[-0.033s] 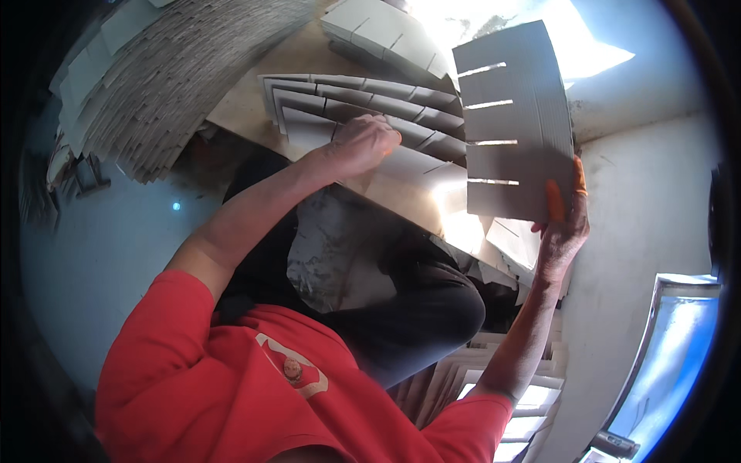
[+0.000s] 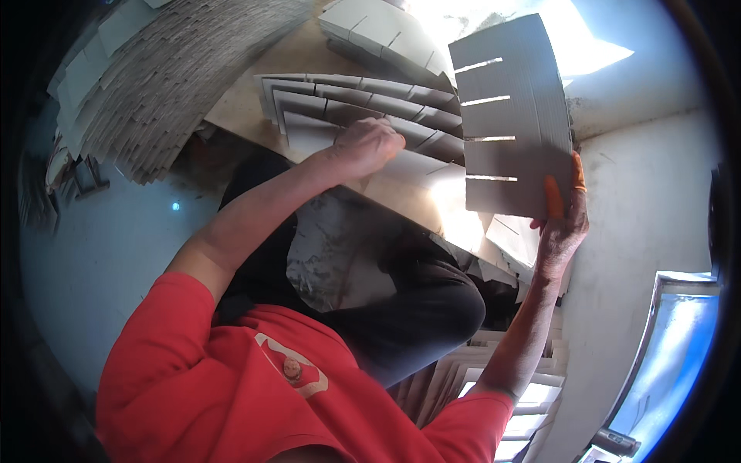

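Note:
My right hand (image 2: 565, 221), with orange coverings on its fingertips, grips the lower right edge of a grey slotted cardboard divider (image 2: 511, 123). This piece stands nearly upright, its several slots facing left. Several slotted cardboard strips (image 2: 347, 113) stand on edge in rows on the table, left of the raised piece. At the near row, my left hand (image 2: 370, 145) is closed in a pinch on the top edge of the front cardboard strip (image 2: 417, 167). Its fingertips are partly hidden.
A tall stack of cardboard pieces (image 2: 177, 69) fills the far left. More slotted cardboard (image 2: 378, 35) lies at the back of the wooden table (image 2: 278, 62). A pale wall (image 2: 641, 201) rises on the right, and my bent leg (image 2: 417, 324) is below the table edge.
The raised cardboard divider has shifted very slightly up and to the left with my right hand. My left hand has moved a touch to the right.

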A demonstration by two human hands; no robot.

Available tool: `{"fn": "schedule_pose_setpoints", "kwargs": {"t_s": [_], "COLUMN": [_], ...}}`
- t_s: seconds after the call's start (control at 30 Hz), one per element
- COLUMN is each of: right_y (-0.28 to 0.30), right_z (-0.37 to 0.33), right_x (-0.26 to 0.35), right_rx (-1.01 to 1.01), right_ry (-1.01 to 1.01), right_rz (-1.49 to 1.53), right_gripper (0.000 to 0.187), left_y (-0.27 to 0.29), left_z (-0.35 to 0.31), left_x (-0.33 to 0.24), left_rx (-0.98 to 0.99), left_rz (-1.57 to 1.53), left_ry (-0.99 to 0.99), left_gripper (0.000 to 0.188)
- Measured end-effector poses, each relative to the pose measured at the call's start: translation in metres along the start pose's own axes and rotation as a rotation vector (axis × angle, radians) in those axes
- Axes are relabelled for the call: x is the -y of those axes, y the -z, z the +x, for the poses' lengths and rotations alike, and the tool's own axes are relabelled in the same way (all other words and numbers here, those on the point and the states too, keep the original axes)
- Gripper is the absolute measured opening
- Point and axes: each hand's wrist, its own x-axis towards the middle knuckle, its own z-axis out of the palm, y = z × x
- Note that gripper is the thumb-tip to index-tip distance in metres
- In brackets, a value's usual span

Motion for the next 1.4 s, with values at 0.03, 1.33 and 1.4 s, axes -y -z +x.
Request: {"fn": "schedule_pose_setpoints", "kwargs": {"t_s": [0.03,1.33,1.4], "right_y": [0.001,-0.026,-0.025], "right_z": [0.0,-0.004,0.001], "right_x": [0.001,-0.062,-0.061], "right_rx": [0.011,0.162,0.167], "right_ry": [-0.019,-0.104,-0.038], "right_rz": [-0.001,0.198,0.151], "right_gripper": [0.045,0.049,0.048], "left_y": [-0.002,0.035,0.036], "left_z": [0.004,0.055,0.063], "left_x": [-0.015,0.002,0.03], "left_rx": [0.008,0.184,-0.047], "left_rz": [-0.043,0.067,0.237], "left_ry": [0.048,0.231,0.161], "left_gripper": [0.003,0.026,0.023]}}
